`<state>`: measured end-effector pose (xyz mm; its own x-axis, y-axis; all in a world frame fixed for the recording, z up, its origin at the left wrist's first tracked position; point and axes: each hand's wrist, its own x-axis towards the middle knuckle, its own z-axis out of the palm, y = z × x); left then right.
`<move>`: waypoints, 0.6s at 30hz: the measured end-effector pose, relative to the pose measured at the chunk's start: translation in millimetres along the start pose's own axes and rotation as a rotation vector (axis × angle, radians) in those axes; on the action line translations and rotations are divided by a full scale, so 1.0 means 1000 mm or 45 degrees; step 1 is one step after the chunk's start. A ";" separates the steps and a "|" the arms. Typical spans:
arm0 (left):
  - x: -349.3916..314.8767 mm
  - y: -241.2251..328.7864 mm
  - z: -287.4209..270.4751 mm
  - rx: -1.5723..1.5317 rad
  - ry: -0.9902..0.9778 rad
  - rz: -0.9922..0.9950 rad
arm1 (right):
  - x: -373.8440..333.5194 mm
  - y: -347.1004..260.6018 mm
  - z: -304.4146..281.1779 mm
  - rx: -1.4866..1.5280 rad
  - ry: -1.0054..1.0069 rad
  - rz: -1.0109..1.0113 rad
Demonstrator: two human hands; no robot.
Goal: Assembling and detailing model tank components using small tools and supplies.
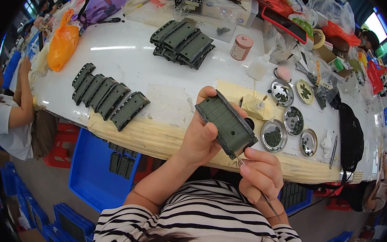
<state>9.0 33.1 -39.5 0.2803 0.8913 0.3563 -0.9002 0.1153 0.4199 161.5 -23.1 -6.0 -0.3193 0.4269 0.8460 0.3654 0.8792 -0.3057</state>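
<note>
Two bare hands, ours, meet over the edge of a crowded bench. Our left hand (202, 141), curled part-way with fingers and thumb against opposite sides, grips a dark green, oblong part (225, 125), its broad face smooth and seamed, its long edges ridged like tread; it is held tilted, clear of the bench. Our right hand (261, 172) is closed in a pinch around a slim, silver metal tool (268, 202), its point at the part's lower end, though whether the two touch we cannot tell. Beyond, similar green, ribbed pieces (103, 96) stand in an overlapping row near the front edge, and a stack of more green pieces (182, 40) sits farther back. To our right, round, shiny metal dishes (275, 150) hold small dark green bits, just beside a pale yellow, foam-like block (256, 108); a pink, cylindrical container (241, 48) stands behind. Beneath it all we see a glossy white tabletop (118, 36), scuffed in patches, its front edge wrapped in a wrinkled, cream-coloured covering (159, 144). An orange, knotted plastic bag (62, 42) slumps at the far left. Below, a blue, shallow plastic tray (93, 174) carries further green pieces above a grey floor (25, 175). To our left, a person in a white short-sleeved top (14, 121) sits beside a red plastic stool (61, 147); bright windows (379, 24) light the right.
</note>
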 end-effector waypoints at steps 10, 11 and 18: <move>-0.002 -0.004 -0.003 -0.032 0.000 0.018 | -0.003 -0.002 0.002 -0.026 -0.007 0.010; -0.002 -0.004 -0.003 -0.033 0.000 0.024 | -0.003 -0.001 0.003 -0.034 -0.008 0.003; -0.002 -0.005 -0.005 -0.038 0.000 0.053 | -0.002 -0.001 0.004 -0.038 -0.019 -0.004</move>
<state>11.2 32.4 -46.4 0.2427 0.8955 0.3730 -0.9205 0.0913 0.3798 158.8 -23.9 -9.5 -0.3336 0.4276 0.8402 0.3905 0.8739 -0.2896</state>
